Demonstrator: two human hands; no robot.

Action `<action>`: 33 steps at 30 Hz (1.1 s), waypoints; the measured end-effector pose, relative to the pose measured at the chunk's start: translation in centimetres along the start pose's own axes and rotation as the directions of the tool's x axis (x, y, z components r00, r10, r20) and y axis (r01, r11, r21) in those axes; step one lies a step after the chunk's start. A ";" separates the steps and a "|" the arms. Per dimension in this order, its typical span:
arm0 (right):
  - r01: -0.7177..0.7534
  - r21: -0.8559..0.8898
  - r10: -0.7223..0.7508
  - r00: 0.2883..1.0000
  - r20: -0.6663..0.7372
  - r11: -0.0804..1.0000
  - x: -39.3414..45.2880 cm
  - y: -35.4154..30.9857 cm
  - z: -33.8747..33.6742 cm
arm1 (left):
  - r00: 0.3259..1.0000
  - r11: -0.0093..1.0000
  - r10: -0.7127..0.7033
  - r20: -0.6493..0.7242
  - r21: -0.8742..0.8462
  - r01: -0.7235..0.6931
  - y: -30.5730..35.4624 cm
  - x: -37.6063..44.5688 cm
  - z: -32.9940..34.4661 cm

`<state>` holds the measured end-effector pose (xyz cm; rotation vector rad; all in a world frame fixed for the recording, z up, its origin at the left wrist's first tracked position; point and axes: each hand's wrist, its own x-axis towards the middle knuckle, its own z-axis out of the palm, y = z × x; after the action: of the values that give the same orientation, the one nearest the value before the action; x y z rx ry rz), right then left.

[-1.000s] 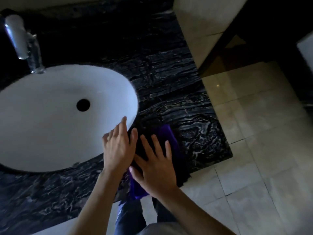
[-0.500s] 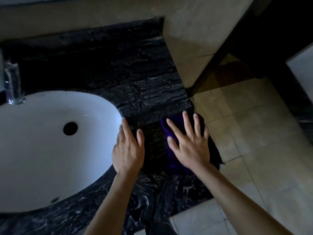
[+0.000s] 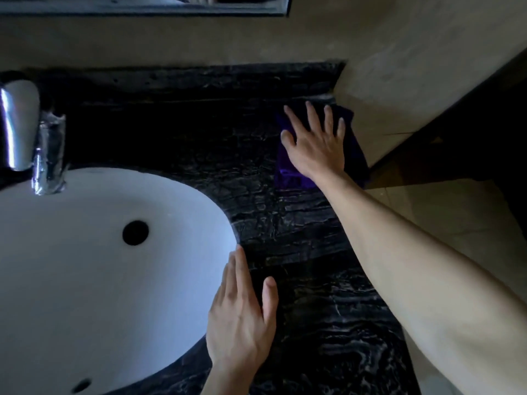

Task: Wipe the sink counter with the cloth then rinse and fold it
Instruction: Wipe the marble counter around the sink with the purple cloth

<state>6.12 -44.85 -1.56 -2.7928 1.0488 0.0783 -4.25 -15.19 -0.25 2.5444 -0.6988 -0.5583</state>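
Note:
A purple cloth [image 3: 288, 172] lies flat on the black marble counter [image 3: 199, 132] in its far right corner, beside the beige wall. My right hand [image 3: 315, 141] presses on the cloth with fingers spread and straight, covering most of it. My left hand [image 3: 242, 317] rests flat on the counter at the right rim of the white oval sink [image 3: 85, 266], fingers straight, holding nothing.
A chrome tap [image 3: 20, 124] stands at the sink's far left. A beige wall [image 3: 399, 67] bounds the counter at the back and right. Beige floor tiles [image 3: 456, 218] lie beyond the counter's right edge. A mirror's lower edge [image 3: 142, 8] runs along the top.
My right hand has slid the cloth from the counter's near edge away to the far right corner. My left hand has stayed by the sink rim.

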 end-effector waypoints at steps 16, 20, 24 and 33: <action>0.332 -0.033 -0.332 0.943 0.015 0.943 -12.0 -6.7 2.1 | 1.000 0.997 0.009 0.004 -0.078 -0.009 -0.1 -0.2 -0.7; 0.289 -0.059 -0.284 0.956 0.080 0.956 -23.1 -4.0 2.4 | 1.000 0.995 -0.004 0.021 -0.096 0.006 -0.3 -0.3 -0.8; 0.302 -0.026 -0.297 0.948 0.112 0.953 -32.6 -2.5 2.8 | 1.000 0.987 -0.015 0.017 -0.157 0.017 -0.5 -1.0 -1.1; 0.336 -0.098 -0.329 0.941 0.080 0.937 -16.6 3.8 0.8 | 0.988 0.993 0.119 0.102 -0.021 -0.117 -2.0 -0.8 -1.4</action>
<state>-8.86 -36.71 -1.07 -3.0017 0.5603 0.1872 -3.46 -12.81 0.06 2.4547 -0.8723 -0.6556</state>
